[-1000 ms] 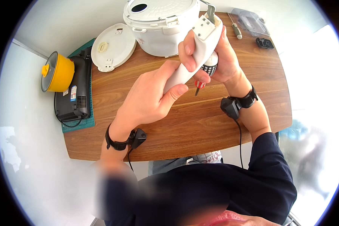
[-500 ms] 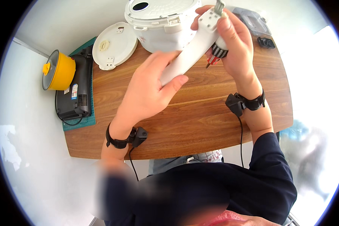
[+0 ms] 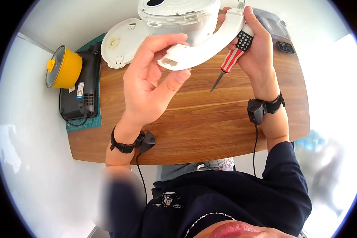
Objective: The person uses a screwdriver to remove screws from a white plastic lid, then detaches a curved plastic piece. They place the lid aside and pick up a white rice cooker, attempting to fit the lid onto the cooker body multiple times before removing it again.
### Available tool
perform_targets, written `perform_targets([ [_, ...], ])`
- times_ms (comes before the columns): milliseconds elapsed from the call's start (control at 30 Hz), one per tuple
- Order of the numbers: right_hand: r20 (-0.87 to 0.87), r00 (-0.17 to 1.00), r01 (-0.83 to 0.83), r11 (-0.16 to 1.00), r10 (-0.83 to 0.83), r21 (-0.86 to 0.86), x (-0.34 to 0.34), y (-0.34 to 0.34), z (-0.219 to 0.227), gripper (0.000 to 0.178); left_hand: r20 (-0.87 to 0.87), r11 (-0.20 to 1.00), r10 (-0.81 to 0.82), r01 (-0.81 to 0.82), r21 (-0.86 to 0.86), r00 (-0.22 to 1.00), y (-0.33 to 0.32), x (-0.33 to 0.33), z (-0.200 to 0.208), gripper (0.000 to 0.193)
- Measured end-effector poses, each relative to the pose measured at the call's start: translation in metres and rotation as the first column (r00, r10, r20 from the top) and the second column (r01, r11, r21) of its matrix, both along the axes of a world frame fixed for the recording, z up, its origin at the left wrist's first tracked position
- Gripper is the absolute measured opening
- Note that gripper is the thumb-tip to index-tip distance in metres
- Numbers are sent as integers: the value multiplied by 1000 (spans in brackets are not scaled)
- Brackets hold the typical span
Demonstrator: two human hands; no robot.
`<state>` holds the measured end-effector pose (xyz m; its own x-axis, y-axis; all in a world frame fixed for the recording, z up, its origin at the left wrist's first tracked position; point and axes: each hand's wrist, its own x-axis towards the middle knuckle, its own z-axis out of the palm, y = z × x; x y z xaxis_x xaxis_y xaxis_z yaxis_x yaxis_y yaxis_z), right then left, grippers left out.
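A curved white plastic handle (image 3: 210, 49) slants across my two hands over the table. My left hand (image 3: 144, 85) has its thumb and fingers around the hollow, cut-out end. At the upper end, my right hand (image 3: 258, 49) holds the handle between thumb and fingers, by a small metal hinge piece (image 3: 241, 4). The same hand keeps a screwdriver (image 3: 237, 52) in its palm, with a red, white and starred dark grip and the shaft pointing down left. Behind the handle stands a white rice cooker body (image 3: 178, 31), partly cut off by the view's top.
A round white lid (image 3: 119, 47) leans beside the cooker. At the left, a yellow pot (image 3: 67, 71) sits on a black appliance (image 3: 81, 101) over a green cutting mat (image 3: 95, 121). A clear plastic case (image 3: 271, 23) and a small black object (image 3: 285, 47) lie far right on the wooden table (image 3: 198, 131).
The handle has turned, showing its curved side and hollow end. My left fingers have spread around that end. The screwdriver has swung into fuller view in my right hand.
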<state>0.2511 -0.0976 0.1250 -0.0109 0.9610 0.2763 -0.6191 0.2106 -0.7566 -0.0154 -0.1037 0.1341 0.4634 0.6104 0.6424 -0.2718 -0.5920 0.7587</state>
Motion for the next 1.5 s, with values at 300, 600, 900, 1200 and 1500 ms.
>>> perform_targets([
  [300, -2, 999, -32, 984, 32, -177, -20, 0, -2, 55, -51, 998, -55, 56, 12, 997, -14, -4, 8, 50],
  [600, 6, 980, -196, 963, 201, -184, -19, 5, -14, 54, 28, 993, -82, 79, 88, 996, -16, 2, 9, 39],
  [900, 74, 984, -145, 970, 162, -194, -27, 1, -10, 55, 20, 991, -82, 80, 104, 996, -18, 1, 8, 41],
  [1200, 34, 996, 88, 994, -85, -69, -22, -4, -1, 56, 7, 994, -108, 108, -31, 994, -18, 2, 5, 61],
  [1500, 50, 846, 511, 835, -530, 205, -23, -10, 24, 50, -5, 843, -266, 230, -485, 964, -18, 4, 6, 58],
])
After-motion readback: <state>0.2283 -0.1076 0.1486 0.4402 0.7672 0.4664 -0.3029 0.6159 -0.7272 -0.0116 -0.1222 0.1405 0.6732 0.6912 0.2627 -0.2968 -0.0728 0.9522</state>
